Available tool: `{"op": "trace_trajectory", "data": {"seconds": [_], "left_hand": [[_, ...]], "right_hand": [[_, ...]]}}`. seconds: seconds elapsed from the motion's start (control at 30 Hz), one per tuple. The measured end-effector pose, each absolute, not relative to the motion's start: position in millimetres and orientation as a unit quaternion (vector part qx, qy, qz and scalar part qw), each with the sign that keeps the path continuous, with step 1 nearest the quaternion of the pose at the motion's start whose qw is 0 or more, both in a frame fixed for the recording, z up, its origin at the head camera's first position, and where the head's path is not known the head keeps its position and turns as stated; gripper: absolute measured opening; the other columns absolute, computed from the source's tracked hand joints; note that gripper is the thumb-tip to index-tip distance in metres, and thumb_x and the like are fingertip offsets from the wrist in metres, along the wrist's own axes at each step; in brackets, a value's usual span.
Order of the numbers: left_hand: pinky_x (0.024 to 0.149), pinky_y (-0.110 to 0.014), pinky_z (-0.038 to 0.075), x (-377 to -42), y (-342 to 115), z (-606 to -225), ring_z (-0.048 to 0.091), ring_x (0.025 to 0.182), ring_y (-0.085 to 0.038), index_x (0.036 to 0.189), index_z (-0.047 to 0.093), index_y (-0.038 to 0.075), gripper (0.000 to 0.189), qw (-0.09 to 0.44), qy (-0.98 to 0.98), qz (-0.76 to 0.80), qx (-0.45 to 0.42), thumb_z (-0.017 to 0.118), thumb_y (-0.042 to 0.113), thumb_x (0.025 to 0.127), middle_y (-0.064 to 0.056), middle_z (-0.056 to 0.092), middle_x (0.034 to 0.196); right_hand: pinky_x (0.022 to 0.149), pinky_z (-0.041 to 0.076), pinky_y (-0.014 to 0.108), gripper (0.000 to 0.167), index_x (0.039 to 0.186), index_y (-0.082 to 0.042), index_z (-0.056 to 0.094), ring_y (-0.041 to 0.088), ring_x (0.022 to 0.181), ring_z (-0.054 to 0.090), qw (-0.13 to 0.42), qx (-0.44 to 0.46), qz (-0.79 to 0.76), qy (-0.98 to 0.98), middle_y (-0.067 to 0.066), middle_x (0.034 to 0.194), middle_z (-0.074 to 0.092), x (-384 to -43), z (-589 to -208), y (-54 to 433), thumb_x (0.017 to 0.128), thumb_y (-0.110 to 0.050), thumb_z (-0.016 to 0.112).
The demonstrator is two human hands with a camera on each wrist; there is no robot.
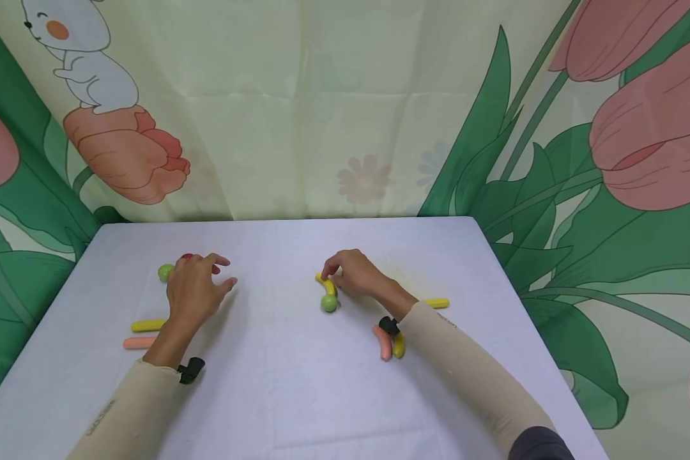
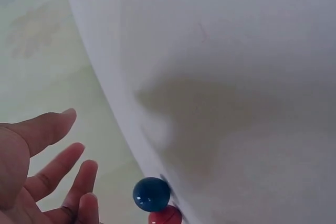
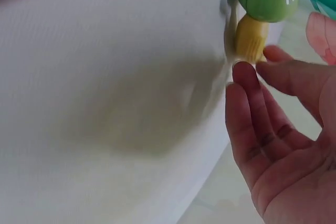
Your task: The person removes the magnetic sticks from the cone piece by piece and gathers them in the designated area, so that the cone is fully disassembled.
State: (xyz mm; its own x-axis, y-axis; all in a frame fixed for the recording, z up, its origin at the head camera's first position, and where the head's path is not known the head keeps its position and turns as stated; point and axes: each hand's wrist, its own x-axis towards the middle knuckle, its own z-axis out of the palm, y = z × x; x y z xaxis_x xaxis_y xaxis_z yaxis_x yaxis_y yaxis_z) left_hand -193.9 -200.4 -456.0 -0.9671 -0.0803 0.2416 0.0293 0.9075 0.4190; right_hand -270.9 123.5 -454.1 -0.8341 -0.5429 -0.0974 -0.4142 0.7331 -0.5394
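My right hand [image 1: 356, 273] pinches the upper end of a small yellow toy banana [image 1: 330, 289] between thumb and fingers. A green ball [image 1: 329, 303] sits against the banana's lower end. In the right wrist view the fingertips are right at the tip of the banana [image 3: 251, 38]. My left hand [image 1: 194, 292] hovers over the table's left side, thumb and fingers spread apart and holding nothing. Behind it show a light green ball [image 1: 165, 273] and part of a red ball [image 1: 186, 256]. A dark blue ball [image 2: 151, 194], hidden from the head view, appears beside the red one in the left wrist view.
Under the left forearm lie a yellow stick [image 1: 147, 326] and a pink stick [image 1: 138, 343], partly covered. By the right wrist are a pink curved piece [image 1: 383, 343], a yellow curved piece [image 1: 399, 346] and a yellow stick [image 1: 438, 303]. A printed curtain [image 1: 299, 128] hangs behind the white table [image 1: 299, 396].
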Motion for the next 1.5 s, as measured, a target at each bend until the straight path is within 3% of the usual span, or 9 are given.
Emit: {"op": "trace_trajectory", "data": {"seconds": [0.17, 0.37, 0.5, 1.0, 1.27, 1.5], "left_hand": [[0.085, -0.056, 0.045, -187, -190, -458, 0.059, 0.105, -0.044, 0.12, 0.076, 0.008, 0.038, 0.09, -0.972, -0.215, -0.012, 0.086, 0.026, 0.088, -0.019, 0.076, 0.102], [0.089, -0.05, 0.048, -177, -151, -463, 0.062, 0.099, -0.032, 0.122, 0.076, 0.013, 0.04, 0.013, -0.97, -0.235, -0.063, 0.088, 0.03, 0.088, -0.009, 0.077, 0.1], [0.088, -0.046, 0.048, -174, -126, -465, 0.061, 0.096, -0.027, 0.122, 0.077, 0.017, 0.041, -0.011, -0.966, -0.241, -0.095, 0.09, 0.032, 0.086, -0.003, 0.078, 0.099], [0.081, -0.042, 0.047, -186, -94, -471, 0.06, 0.09, -0.025, 0.12, 0.078, 0.021, 0.041, 0.018, -0.954, -0.257, -0.151, 0.093, 0.023, 0.082, -0.004, 0.077, 0.098], [0.078, -0.04, 0.047, -197, -88, -474, 0.059, 0.088, -0.024, 0.113, 0.081, 0.022, 0.037, 0.005, -0.959, -0.238, -0.157, 0.094, 0.017, 0.079, -0.003, 0.077, 0.096], [0.075, -0.036, 0.045, -200, -88, -477, 0.058, 0.084, -0.021, 0.111, 0.08, 0.02, 0.032, 0.014, -0.962, -0.225, -0.157, 0.093, 0.024, 0.082, -0.002, 0.076, 0.092]], "right_hand": [[0.088, 0.055, 0.031, 0.03, 0.105, -0.017, 0.084, 0.021, 0.103, 0.068, 0.15, -0.298, -0.242, 0.911, 0.001, 0.108, 0.077, -272, -450, 129, 0.091, 0.007, 0.071], [0.082, 0.053, 0.026, 0.023, 0.103, -0.017, 0.084, 0.013, 0.089, 0.066, 0.149, -0.334, -0.235, 0.901, -0.002, 0.097, 0.077, -272, -451, 129, 0.087, -0.001, 0.083], [0.08, 0.052, 0.026, 0.017, 0.097, -0.019, 0.083, 0.009, 0.082, 0.064, 0.138, -0.336, -0.229, 0.903, -0.004, 0.087, 0.076, -271, -454, 127, 0.085, -0.009, 0.089], [0.071, 0.048, 0.025, 0.01, 0.088, -0.022, 0.082, 0.01, 0.078, 0.06, 0.133, -0.313, -0.202, 0.918, -0.006, 0.08, 0.069, -259, -455, 125, 0.086, -0.018, 0.09], [0.074, 0.05, 0.029, 0.014, 0.093, -0.023, 0.084, 0.011, 0.085, 0.061, 0.114, -0.3, -0.178, 0.93, -0.003, 0.091, 0.069, -254, -453, 127, 0.083, -0.015, 0.092], [0.076, 0.049, 0.031, 0.014, 0.093, -0.024, 0.086, 0.012, 0.088, 0.058, 0.095, -0.294, -0.166, 0.936, -0.002, 0.096, 0.067, -255, -456, 127, 0.082, -0.018, 0.093]]}}
